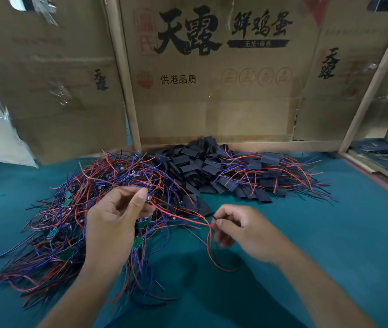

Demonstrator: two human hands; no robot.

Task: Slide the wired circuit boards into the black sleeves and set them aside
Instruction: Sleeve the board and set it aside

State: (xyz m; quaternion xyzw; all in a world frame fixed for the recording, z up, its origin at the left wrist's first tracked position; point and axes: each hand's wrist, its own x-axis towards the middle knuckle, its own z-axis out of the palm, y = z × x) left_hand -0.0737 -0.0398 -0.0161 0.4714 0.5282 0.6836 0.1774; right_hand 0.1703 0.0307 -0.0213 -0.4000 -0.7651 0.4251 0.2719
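head view, left hand (117, 214) and right hand (242, 229) pinching red wire (183, 215)

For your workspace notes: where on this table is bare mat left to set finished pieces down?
Bare green mat lies right of the right hand, below the sleeved boards. A strip at far left is free. The loose wired boards and black sleeves crowd the middle.
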